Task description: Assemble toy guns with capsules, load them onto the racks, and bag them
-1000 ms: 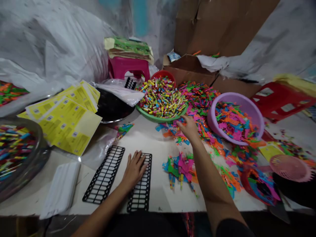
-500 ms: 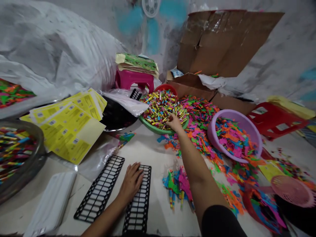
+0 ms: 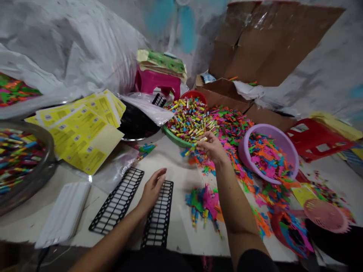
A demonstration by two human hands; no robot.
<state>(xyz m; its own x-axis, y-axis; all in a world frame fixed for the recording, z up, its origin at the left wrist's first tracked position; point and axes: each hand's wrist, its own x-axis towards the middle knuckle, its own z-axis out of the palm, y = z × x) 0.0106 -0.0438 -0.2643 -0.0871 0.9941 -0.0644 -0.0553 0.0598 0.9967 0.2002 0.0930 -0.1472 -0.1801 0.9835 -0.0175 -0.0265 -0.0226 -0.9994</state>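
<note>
My right hand (image 3: 215, 149) is at the front rim of a green basin (image 3: 177, 140), its fingers pinched around a small yellow-striped tube (image 3: 202, 139). Similar short striped tubes (image 3: 190, 119) are heaped in that basin. My left hand (image 3: 153, 187) hovers at the upper left edge of a black plastic grid (image 3: 158, 219), empty, fingers loosely extended. A second black grid (image 3: 117, 202) lies left of it. Between my arms rests a small pile of colourful flat plastic pieces (image 3: 202, 198) with striped tubes attached.
Loose plastic pieces (image 3: 232, 124) spread across the right side around a purple basin (image 3: 269, 130). Yellow printed sheets (image 3: 85, 138), a white power bank-like device (image 3: 65, 211) and a dark tub of tubes (image 3: 48, 151) occupy the left. A cardboard box (image 3: 221, 90) stands behind.
My right hand has come out of the tube heap toward me, holding a tube. My left hand has lifted slightly off the grid. The view has tilted downward.
</note>
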